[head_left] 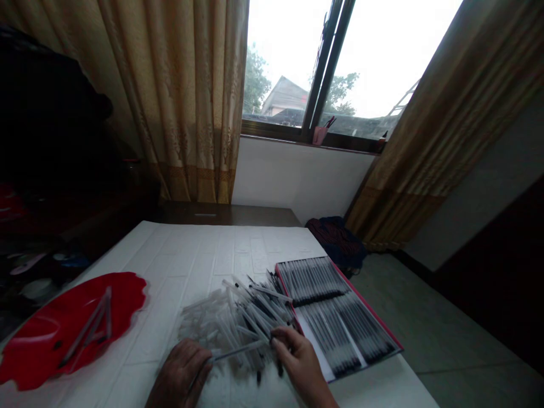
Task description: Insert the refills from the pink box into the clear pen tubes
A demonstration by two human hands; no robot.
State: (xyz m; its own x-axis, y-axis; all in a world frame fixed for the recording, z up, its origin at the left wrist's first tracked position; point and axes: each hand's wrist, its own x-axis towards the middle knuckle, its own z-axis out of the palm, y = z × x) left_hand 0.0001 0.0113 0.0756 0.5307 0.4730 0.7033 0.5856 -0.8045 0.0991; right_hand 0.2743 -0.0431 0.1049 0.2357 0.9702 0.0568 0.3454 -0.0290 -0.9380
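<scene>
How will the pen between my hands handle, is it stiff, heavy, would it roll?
Probably stiff: the pen looks straight between your left hand and right hand. Likely light, given how slim it is. It may roll on the table, as it looks tube-like.

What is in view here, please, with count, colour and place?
table: one, white, foreground
pens: many, clear and black, table's middle
held pen: one, greyish, foreground centre
box: one, red, table's right, holding pens
plate: one, red, table's left, holding pens
furniture: one piece, brown, behind table
window: one, bright, background
curtains: two, golden, flanking window
cup: one, pink, at window
cloth: one, dark, beyond table's corner
clutter: uncountable, dim, far left
left hand: one, bare, pen's left end
right hand: one, bare, pen's right end
</scene>
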